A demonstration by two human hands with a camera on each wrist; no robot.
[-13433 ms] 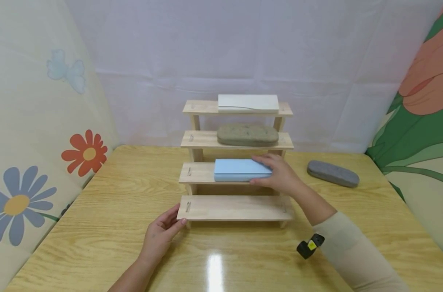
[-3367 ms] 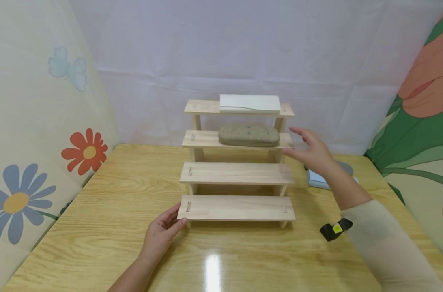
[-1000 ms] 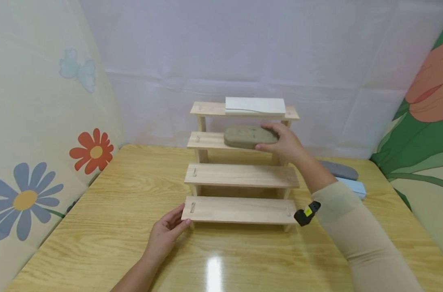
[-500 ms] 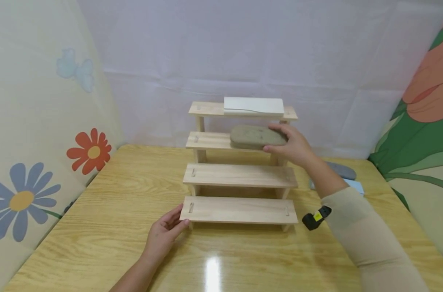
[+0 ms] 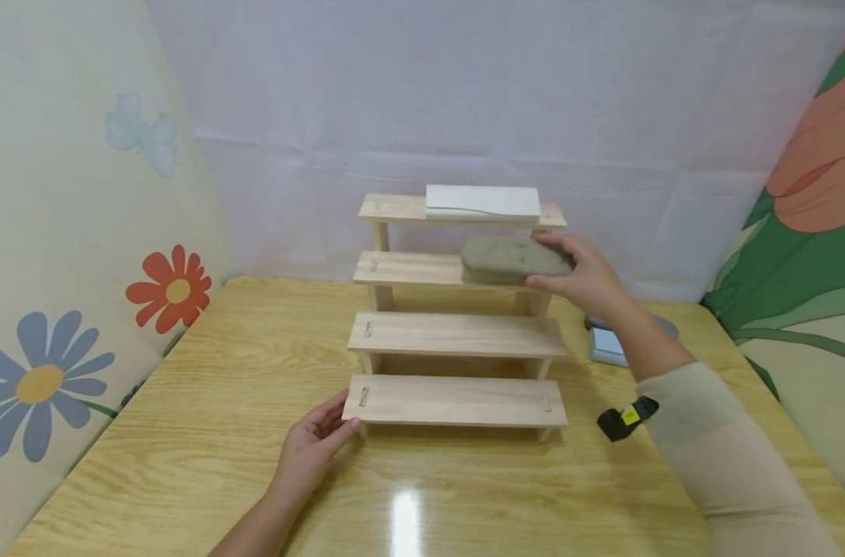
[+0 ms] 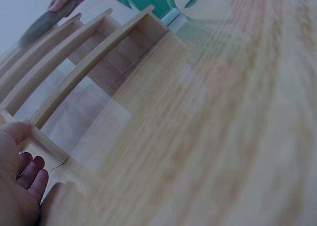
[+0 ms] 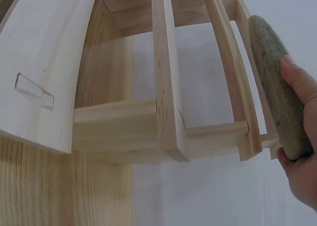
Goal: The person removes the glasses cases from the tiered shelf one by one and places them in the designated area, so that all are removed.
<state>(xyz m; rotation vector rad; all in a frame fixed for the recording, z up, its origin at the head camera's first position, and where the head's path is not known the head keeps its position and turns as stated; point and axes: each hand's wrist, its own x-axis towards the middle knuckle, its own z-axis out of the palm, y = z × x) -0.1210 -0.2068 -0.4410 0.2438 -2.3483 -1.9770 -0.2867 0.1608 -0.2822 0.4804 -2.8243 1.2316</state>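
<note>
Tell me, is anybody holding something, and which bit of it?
Yes. The right hand grips the olive-green case by its right end, beside the second shelf from the top. The left hand only touches the wooden rack at the bottom shelf's left corner.

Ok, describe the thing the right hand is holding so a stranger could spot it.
Find the wooden stepped rack mid-table, then its second tier from the top. The right hand grips an olive case at that tier's right end: oblong, rounded and rough, unlike the flat white box above.
</note>
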